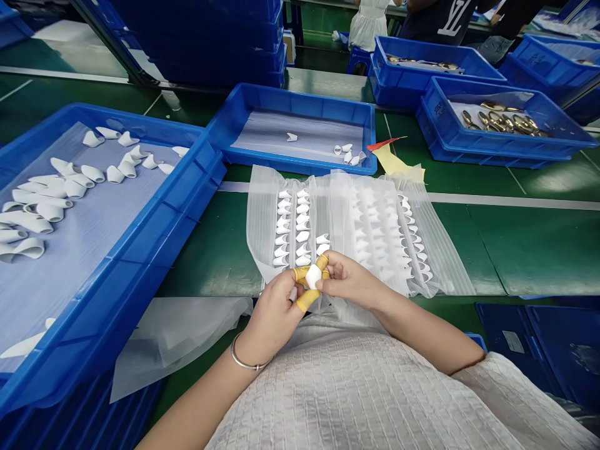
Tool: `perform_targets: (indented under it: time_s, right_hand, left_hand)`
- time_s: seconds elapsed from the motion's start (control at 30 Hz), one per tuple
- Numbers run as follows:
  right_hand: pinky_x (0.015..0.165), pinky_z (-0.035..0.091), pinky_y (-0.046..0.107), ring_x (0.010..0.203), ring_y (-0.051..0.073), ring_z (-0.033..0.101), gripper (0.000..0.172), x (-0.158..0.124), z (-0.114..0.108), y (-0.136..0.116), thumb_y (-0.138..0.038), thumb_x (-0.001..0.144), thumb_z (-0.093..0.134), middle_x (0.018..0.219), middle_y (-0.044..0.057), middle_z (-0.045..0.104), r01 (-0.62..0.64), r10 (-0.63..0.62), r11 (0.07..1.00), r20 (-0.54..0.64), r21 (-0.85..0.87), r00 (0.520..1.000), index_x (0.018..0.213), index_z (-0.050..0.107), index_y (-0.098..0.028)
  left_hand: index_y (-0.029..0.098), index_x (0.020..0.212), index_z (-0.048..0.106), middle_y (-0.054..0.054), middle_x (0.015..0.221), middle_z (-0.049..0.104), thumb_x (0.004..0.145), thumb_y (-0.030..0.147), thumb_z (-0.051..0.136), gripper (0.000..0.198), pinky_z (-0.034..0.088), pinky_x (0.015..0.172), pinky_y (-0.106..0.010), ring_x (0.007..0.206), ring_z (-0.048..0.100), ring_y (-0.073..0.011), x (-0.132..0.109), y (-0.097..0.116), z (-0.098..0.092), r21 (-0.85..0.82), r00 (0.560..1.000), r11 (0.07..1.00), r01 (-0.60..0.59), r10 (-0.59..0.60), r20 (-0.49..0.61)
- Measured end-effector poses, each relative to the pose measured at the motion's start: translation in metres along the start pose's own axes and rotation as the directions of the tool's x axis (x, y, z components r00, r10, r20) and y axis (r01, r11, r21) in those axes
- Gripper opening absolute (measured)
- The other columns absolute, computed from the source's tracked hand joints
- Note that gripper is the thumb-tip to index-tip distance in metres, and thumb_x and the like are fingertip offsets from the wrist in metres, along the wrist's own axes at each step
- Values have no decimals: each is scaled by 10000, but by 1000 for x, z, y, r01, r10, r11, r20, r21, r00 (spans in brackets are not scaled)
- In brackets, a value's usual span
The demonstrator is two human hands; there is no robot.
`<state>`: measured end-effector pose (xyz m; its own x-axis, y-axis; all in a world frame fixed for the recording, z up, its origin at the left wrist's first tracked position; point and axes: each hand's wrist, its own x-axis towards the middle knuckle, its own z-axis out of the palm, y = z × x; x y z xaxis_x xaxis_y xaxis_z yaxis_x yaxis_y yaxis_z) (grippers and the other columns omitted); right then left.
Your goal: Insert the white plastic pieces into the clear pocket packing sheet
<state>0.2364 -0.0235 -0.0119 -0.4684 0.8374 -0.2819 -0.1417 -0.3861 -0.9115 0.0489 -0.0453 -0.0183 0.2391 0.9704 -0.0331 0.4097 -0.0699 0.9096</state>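
Both hands meet at the table's near edge, pinching one small white ceramic piece (313, 275) between them. My left hand (276, 311) wears yellow finger cots and a thin bracelet; its fingers close on the piece from below. From the right, my right hand (349, 281) closes on the same piece. Just beyond lies a clear plastic pocket sheet (347, 219) with rows of the same white pieces tucked in its channels.
A large blue tray (154, 212) at left holds several loose white pieces. A second blue tray (300, 100) behind the sheet holds a few more. Blue trays (492, 147) with gold spoons stand at back right. Other people are at the far edge. A loose plastic bag (178, 331) hangs near left.
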Motion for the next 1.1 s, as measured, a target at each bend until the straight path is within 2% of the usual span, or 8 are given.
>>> perform_targets:
  time_s: [0.23, 0.37, 0.6, 0.83, 1.1]
  right_hand:
    - [541, 337, 227, 561, 89, 437, 149, 1, -1, 0, -149, 715, 630, 634, -78, 506, -33, 33, 999, 7, 20, 999, 828, 545, -197]
    - [561, 361, 233, 584, 93, 455, 166, -1, -1, 0, -174, 725, 665, 673, -68, 518, -35, 35, 999, 6, 28, 999, 847, 557, -201]
    - [558, 346, 235, 617, 111, 420, 222, -2, 1, 2, -196, 743, 699, 688, -65, 470, 48, -47, 997, 23, -65, 999, 867, 517, -223]
    - [584, 370, 245, 651, 119, 450, 208, -4, -1, 2, -175, 766, 673, 716, -52, 489, 75, -72, 994, 47, -75, 996, 906, 525, -219]
    - [574, 367, 247, 629, 116, 443, 203, -5, 0, 1, -152, 774, 666, 704, -59, 484, 73, -70, 993, 39, -88, 997, 897, 519, -217]
  left_hand:
    - [218, 1069, 692, -20, 873, 681, 840, 375, 706, 278, 437, 703, -286, 795, 606, -190, -2, -4, 3, -189, 983, 965, 181, -169, 76]
    - [205, 1035, 678, -19, 855, 665, 808, 351, 726, 274, 435, 685, -272, 797, 597, -182, -2, 0, 4, -292, 973, 928, 231, -216, 84]
    - [207, 986, 668, -3, 821, 662, 760, 338, 766, 279, 456, 695, -270, 764, 594, -164, -1, -2, 6, -292, 975, 930, 221, -221, 34]
    - [201, 946, 650, -5, 829, 679, 741, 313, 756, 257, 482, 716, -281, 766, 608, -162, 1, 6, 6, -383, 975, 898, 217, -215, 49]
    - [198, 1004, 660, -8, 825, 668, 771, 345, 739, 286, 448, 665, -268, 722, 571, -153, 1, 3, 6, -316, 977, 925, 213, -203, 65]
